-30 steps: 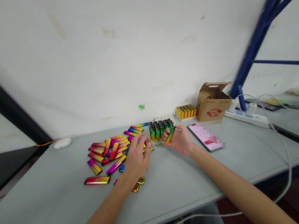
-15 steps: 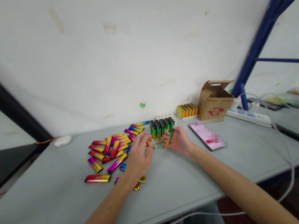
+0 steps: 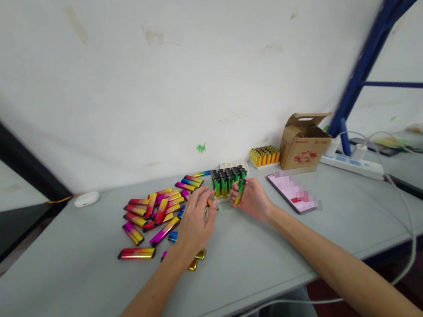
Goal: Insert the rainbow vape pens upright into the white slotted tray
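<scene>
My right hand (image 3: 253, 201) is closed around a green-and-yellow lighter (image 3: 241, 191), held at a tilt with its dark top up. Just left and behind it, rows of green lighters (image 3: 228, 180) with black tops stand upright in a pale tray. My left hand (image 3: 196, 219) is bent over the right side of a loose pile of shiny lighters (image 3: 160, 211) in red, yellow, purple and blue. A multicoloured lighter (image 3: 209, 201) shows between its fingers and thumb, partly hidden.
At the back stand a block of yellow-orange lighters (image 3: 264, 156) and an open cardboard box (image 3: 302, 145). A phone (image 3: 291, 194) lies right of my hands. Further right is a power strip (image 3: 353, 165) with a white cable (image 3: 411, 234). A white case (image 3: 87, 199) lies back left.
The view has shifted very slightly. Both hands and the lighters keep nearly the same places.
</scene>
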The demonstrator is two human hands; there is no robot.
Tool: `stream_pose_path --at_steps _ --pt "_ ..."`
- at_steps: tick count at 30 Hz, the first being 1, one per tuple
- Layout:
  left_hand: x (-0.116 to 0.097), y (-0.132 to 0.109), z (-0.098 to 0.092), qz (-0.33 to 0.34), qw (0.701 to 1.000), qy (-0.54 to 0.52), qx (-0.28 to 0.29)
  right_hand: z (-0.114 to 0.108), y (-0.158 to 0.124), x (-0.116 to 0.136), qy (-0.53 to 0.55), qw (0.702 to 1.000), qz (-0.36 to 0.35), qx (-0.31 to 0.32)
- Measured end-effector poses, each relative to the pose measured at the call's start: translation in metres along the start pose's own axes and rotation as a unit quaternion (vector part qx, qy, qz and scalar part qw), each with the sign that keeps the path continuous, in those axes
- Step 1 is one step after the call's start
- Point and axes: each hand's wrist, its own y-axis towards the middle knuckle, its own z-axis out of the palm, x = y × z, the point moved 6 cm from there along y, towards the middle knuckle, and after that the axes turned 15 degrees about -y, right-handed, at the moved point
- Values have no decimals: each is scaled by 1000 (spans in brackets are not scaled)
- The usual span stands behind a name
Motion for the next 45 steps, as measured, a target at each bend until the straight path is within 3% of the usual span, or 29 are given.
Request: stream_pose_path --at_steps 18,27,35,40,45 --pt "-3 0 3 8 1000 1 17 3 2 -11 -27 999 40 11" --pt "0 0 3 13 1000 1 25 -2 3 -5 -28 999 9 -43" --pt "-2 2 3 16 999 -3 30 1 0 -1 -25 1000 -6 -3" --pt "-1 2 3 5 999 1 32 -1 2 -1 -10 1000 -26 -7" --pt "-2 2 2 10 999 -2 30 0 3 -4 -20 1000 0 -14"
